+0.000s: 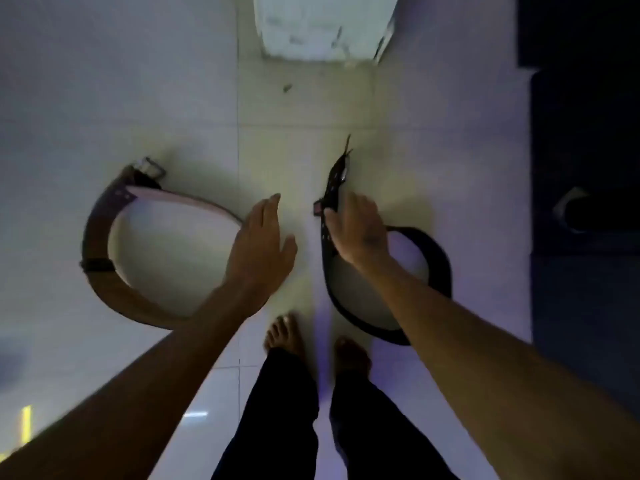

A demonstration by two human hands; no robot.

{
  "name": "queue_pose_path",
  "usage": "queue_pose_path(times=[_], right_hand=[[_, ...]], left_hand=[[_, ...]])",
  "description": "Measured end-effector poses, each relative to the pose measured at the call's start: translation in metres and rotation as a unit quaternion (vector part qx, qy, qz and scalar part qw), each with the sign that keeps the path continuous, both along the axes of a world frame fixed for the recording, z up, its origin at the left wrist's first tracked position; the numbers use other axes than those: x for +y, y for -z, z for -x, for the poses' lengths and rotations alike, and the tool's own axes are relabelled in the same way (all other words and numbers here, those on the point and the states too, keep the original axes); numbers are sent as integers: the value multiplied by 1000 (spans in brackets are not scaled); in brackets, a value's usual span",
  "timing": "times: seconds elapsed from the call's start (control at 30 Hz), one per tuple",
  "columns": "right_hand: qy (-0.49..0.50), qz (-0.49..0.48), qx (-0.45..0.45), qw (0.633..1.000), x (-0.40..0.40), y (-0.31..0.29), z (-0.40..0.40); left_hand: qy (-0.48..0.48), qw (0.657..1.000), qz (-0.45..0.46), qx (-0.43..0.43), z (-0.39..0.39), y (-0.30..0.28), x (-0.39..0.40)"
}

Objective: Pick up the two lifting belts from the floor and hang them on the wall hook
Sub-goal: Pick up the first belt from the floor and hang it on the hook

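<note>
The floor [138, 98] of pale tiles fills nearly the whole frame, and both lifting belts lie on it, so the task looks to be at its very start. No wall hook shows anywhere in this view; only a pale pillar base [322, 26] stands at the top centre and a dark mat [585, 168] runs down the right edge.

The brown belt [104, 282] is the bigger shape, a wide loop curled at the left centre of the frame, resting on its edge with its metal buckle [150, 168] at the upper end. The black belt [440, 268] is a smaller loop right of centre, its narrow strap end pointing up toward the middle of the frame.

The left hand [259, 244] hovers at the right side of the brown loop, fingers straight and spread, palm down — it has hold of nothing, and whether it touches the belt's rim I cannot tell. The right hand [356, 230] is curled over the strap end of the black belt, fingers bent around it in what looks like a grip just forming, though the loop itself rests on the tiles.

So, as I judge it, one belt is being taken, the other is only being reached for — lifting both, carrying them to the hook and hanging them is all left to do.
</note>
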State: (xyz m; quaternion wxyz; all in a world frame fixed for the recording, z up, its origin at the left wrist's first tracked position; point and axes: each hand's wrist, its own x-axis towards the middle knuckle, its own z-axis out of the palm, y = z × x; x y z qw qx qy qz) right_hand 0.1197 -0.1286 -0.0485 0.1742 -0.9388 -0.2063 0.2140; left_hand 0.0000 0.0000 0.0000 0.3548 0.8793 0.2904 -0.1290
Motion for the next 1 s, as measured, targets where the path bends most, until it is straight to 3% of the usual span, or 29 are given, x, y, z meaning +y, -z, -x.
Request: queue_pose_path(times=[0.13, 0.2, 0.37, 0.57, 0.7, 0.87, 1.0], right_hand=[[193, 20, 116, 974, 35, 72, -22], [243, -20, 113, 963, 42, 86, -26], [240, -79, 152, 956, 23, 45, -28], [196, -149, 245, 938, -23, -111, -3], [158, -180, 263, 935, -60, -259, 6], [116, -205, 263, 936, -107, -435, 2], [92, -228, 228, 942, -136, -541, -12]], left_hand=[[8, 995, 50, 83, 6, 72, 2], [33, 991, 77, 106, 12, 86, -8], [33, 988, 107, 107, 13, 50, -13], [-113, 984, 132, 45, -20, -89, -16], [-105, 988, 104, 34, -39, -213, -27], [-181, 941, 281, -50, -51, -367, -45], [-196, 907, 354, -117, -62, -488, -66]])
